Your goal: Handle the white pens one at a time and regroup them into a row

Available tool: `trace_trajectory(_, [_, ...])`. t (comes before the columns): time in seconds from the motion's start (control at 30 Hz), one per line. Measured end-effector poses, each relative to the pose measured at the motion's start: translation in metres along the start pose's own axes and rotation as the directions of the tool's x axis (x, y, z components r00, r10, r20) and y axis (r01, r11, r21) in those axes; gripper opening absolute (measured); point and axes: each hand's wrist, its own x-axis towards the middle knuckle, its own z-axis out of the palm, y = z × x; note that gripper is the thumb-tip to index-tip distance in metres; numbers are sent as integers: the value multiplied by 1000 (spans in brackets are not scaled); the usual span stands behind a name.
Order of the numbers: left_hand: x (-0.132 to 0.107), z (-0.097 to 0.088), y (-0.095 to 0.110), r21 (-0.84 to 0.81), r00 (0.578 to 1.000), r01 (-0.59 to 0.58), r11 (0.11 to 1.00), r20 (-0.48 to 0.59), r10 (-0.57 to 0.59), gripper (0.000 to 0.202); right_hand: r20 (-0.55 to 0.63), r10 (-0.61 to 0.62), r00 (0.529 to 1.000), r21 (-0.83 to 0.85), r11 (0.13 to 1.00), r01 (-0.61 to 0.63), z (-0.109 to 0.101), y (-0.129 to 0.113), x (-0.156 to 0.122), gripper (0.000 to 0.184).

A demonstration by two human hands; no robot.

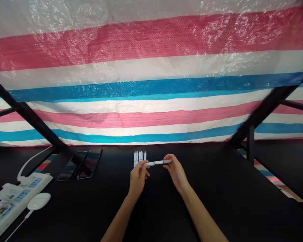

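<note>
Both my hands hold one white pen (158,163) level above the black table (217,188). My left hand (138,176) pinches its left end with closed fingers. My right hand (175,169) grips its right end, fingers curled round it. Just behind the left hand, several white pens (139,156) lie side by side in a row on the table.
Two dark phones (80,164) lie at the left of the table. A white power strip (13,198) with a plugged cable and a white round puck (38,201) sit at the near left. A striped red, white and blue tarp (151,101) hangs behind, with black frame bars (265,107).
</note>
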Motion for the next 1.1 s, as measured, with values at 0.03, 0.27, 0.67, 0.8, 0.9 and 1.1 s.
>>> trace_trajectory(0.03, [3,-4,0,-28,1000,17,999,3,-17,33,-3,5,1000,-109,994,-5,0,2,-1,33])
trace_trajectory(0.27, [16,-19,-4,-149,997,75,986,-2,-77,37,103,-77,992,-437,892,114,-7,-3,-2,36])
trace_trajectory(0.67, [12,-13,-3,-122,998,60,991,12,-59,34,197,-33,980,-598,788,147,-17,7,6,41])
trace_trajectory(0.8, [13,-14,-4,-108,999,50,993,-7,-51,33,279,-104,955,-583,772,254,-19,6,6,40])
trace_trajectory(0.9, [14,-16,-4,-104,998,54,993,-14,-56,34,283,-117,952,-585,765,268,-19,5,5,50])
trace_trajectory(1.1, [12,-14,-4,-102,998,63,993,-12,-65,32,243,6,970,-597,789,144,-13,3,3,43])
